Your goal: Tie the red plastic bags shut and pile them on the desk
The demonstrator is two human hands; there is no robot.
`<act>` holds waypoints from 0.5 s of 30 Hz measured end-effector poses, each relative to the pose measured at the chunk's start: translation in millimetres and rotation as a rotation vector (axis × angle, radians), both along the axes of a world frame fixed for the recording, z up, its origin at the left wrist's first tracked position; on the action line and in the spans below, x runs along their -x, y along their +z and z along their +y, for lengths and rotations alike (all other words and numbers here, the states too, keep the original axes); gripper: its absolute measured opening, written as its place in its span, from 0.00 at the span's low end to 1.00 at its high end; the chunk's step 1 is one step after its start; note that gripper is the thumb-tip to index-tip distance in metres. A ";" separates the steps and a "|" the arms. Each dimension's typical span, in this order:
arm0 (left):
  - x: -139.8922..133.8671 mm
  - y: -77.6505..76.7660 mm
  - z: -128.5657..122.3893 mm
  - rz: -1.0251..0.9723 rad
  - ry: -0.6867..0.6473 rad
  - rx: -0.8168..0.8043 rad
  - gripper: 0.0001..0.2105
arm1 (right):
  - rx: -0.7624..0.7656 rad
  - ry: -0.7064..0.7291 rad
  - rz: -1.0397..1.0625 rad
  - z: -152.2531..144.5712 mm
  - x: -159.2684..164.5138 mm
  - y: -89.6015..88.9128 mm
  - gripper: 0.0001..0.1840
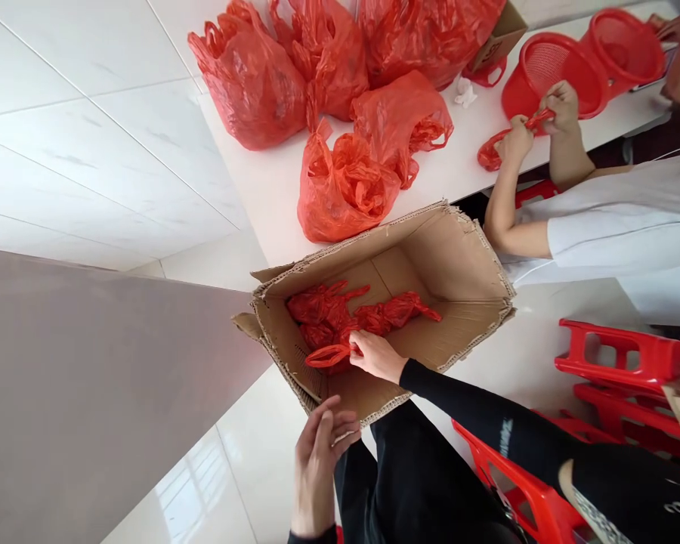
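My right hand point(374, 355), in a black sleeve, reaches into an open cardboard box point(459, 257). Its fingers are closed on the neck of a red plastic bag point(329, 355), whose handle loop sticks out to the left. Several other knotted red bags point(400, 311) lie in the left and middle part of the box. Just outside the near edge of the box is my left hand point(326, 438), empty, with its fingers apart. What the bags contain cannot be made out.
Large stuffed red bags point(255, 83) and a smaller one point(345, 189) stand on a white table point(249, 189) beyond the box. At right, a co-worker's hands point(515, 143) twist a red bag near red baskets point(564, 72). Red stools point(623, 355) stand at lower right; a grey panel point(91, 393) is left.
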State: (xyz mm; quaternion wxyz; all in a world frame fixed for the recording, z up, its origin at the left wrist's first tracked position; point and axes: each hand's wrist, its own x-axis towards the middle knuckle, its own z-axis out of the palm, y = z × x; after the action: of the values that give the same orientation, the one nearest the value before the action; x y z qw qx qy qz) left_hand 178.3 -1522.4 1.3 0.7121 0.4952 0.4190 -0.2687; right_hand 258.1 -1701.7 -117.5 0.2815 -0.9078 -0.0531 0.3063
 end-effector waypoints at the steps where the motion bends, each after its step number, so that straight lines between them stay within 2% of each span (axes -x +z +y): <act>1: -10.2 -2.9 -10.2 0.095 0.035 0.096 0.24 | -0.039 -0.013 -0.037 -0.7 2.6 14.1 0.07; 3: -25.5 -12.7 -26.4 0.281 0.085 0.302 0.22 | -0.123 -0.024 -0.099 -1.0 8.2 41.6 0.07; 5: -34.4 -25.2 -36.4 0.345 0.145 0.475 0.23 | -0.218 0.000 -0.133 -0.8 14.1 65.5 0.09; 7: -37.2 -37.4 -41.1 0.281 0.232 0.534 0.19 | -0.308 0.047 -0.135 -2.0 19.0 83.9 0.10; 9: -34.7 -46.9 -42.2 0.210 0.299 0.495 0.11 | -0.386 0.091 -0.112 -6.3 20.6 95.6 0.11; 12: -24.8 -53.5 -40.3 0.163 0.323 0.464 0.08 | -0.469 0.117 -0.025 -19.8 10.9 96.7 0.07; 13: -20.9 -53.9 -39.3 0.150 0.326 0.457 0.09 | -0.460 0.093 0.022 -25.8 3.7 91.1 0.05; 15: -13.8 -52.8 -37.4 0.128 0.335 0.440 0.11 | -0.368 0.005 0.106 -38.5 -15.9 69.5 0.10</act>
State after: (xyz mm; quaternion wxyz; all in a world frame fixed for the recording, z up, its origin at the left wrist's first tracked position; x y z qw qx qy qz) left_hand 192.1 -1559.8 -51.5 0.8091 0.2346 0.4707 -0.2623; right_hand 274.0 -1740.2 -48.0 0.4444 -0.8236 -0.0954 0.3393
